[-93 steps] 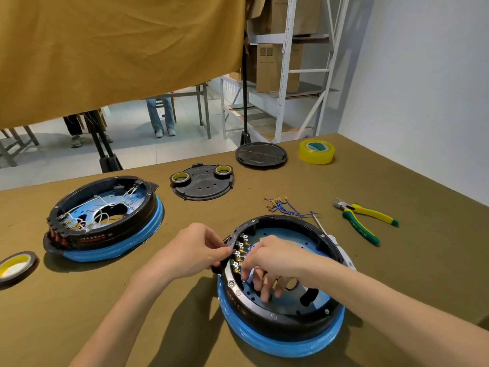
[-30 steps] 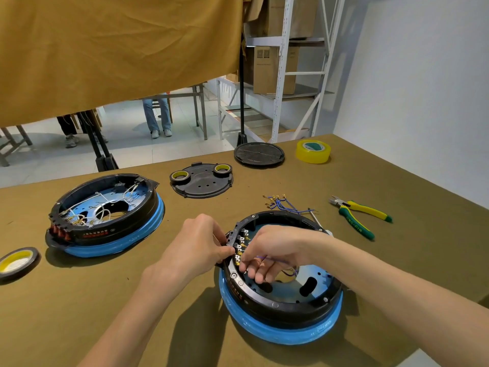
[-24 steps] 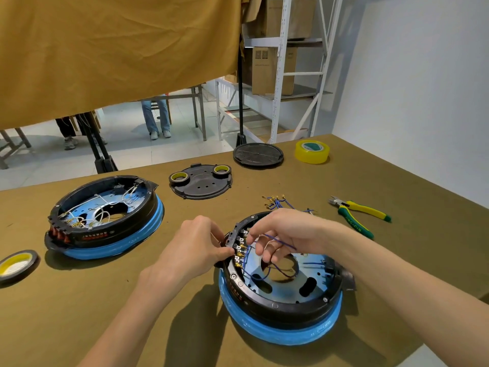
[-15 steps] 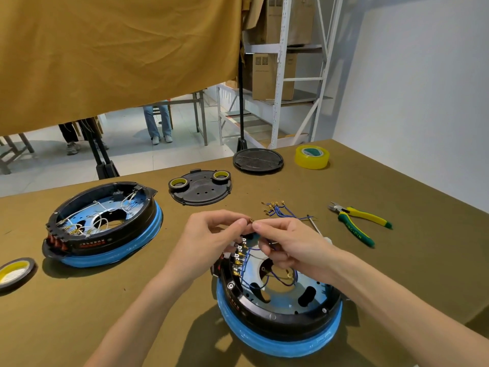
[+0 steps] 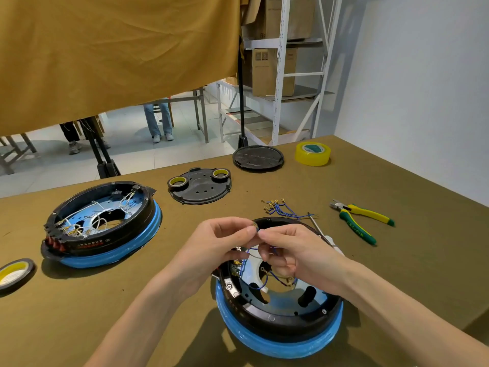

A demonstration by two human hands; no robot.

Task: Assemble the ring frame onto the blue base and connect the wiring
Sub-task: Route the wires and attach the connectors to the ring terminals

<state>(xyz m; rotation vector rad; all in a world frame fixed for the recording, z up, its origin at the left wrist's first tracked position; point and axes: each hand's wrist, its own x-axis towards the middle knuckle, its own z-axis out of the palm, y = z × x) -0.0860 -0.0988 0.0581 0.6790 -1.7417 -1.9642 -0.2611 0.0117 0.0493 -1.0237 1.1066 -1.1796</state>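
A black ring frame (image 5: 277,317) sits on a blue base (image 5: 280,345) in front of me. Thin blue wires (image 5: 260,283) with brass terminals run inside it from a terminal row on its left inner wall. Above the ring's far rim my left hand (image 5: 219,242) and my right hand (image 5: 293,250) meet. Both pinch the brass end of one blue wire (image 5: 255,225) between thumb and forefinger. A bundle of spare blue wires (image 5: 280,207) lies on the table just beyond the ring.
A second ring on a blue base (image 5: 105,229), with white wiring, stands at the left. Beyond lie a black cover plate (image 5: 201,188) carrying two tape rolls, a round black lid (image 5: 258,157), yellow tape (image 5: 313,153), pliers (image 5: 362,221) at right, and a tape roll (image 5: 14,271) at far left.
Both hands have left the terminal row inside the ring and risen above its far rim. They now pinch a blue wire's end between them.
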